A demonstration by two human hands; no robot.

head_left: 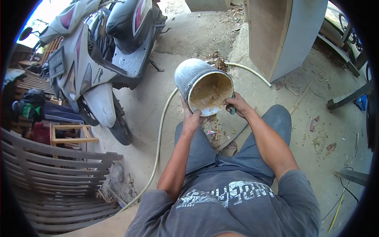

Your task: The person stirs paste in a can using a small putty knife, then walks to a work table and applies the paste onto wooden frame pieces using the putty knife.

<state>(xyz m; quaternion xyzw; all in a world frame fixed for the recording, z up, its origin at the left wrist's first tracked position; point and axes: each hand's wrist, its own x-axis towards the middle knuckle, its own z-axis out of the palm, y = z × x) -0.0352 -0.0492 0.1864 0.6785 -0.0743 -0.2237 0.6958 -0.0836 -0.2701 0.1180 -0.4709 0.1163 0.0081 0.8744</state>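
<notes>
Partly hidden by its own rim and shadow, the inside of the whitish bucket (188, 74) is hard to read: pale brown, lumpy residue (217, 90) coats the wall, but its depth cannot be told. The bucket tilts at the centre, just above the knees, its mouth toward the wearer. The left hand (192, 121) clamps its rim and side at seven o'clock, some fingers out of sight behind it. At four o'clock on the rim, the right hand (238, 106) is closed around a dark green grip (233, 104), mostly covered by the fingers; what it belongs to is unclear. The hands are apart.

One hose (159, 136) runs up from seven o'clock, disappears behind the bucket and shows again at one o'clock, its end on the concrete floor (179, 37). One scooter (100, 73) stands at ten o'clock, cut off at the top edge, and one cabinet (290, 39) at one o'clock, cropped likewise. One wooden stool frame (75, 140) lies toward nine o'clock, a curved slatted bench (59, 166) at eight.

"HONDA" reads on the scooter; its plate (57, 62) is too blurred. The grey T-shirt (225, 209) shows small "CRESSIDA", its bigger lettering broken by folds.
</notes>
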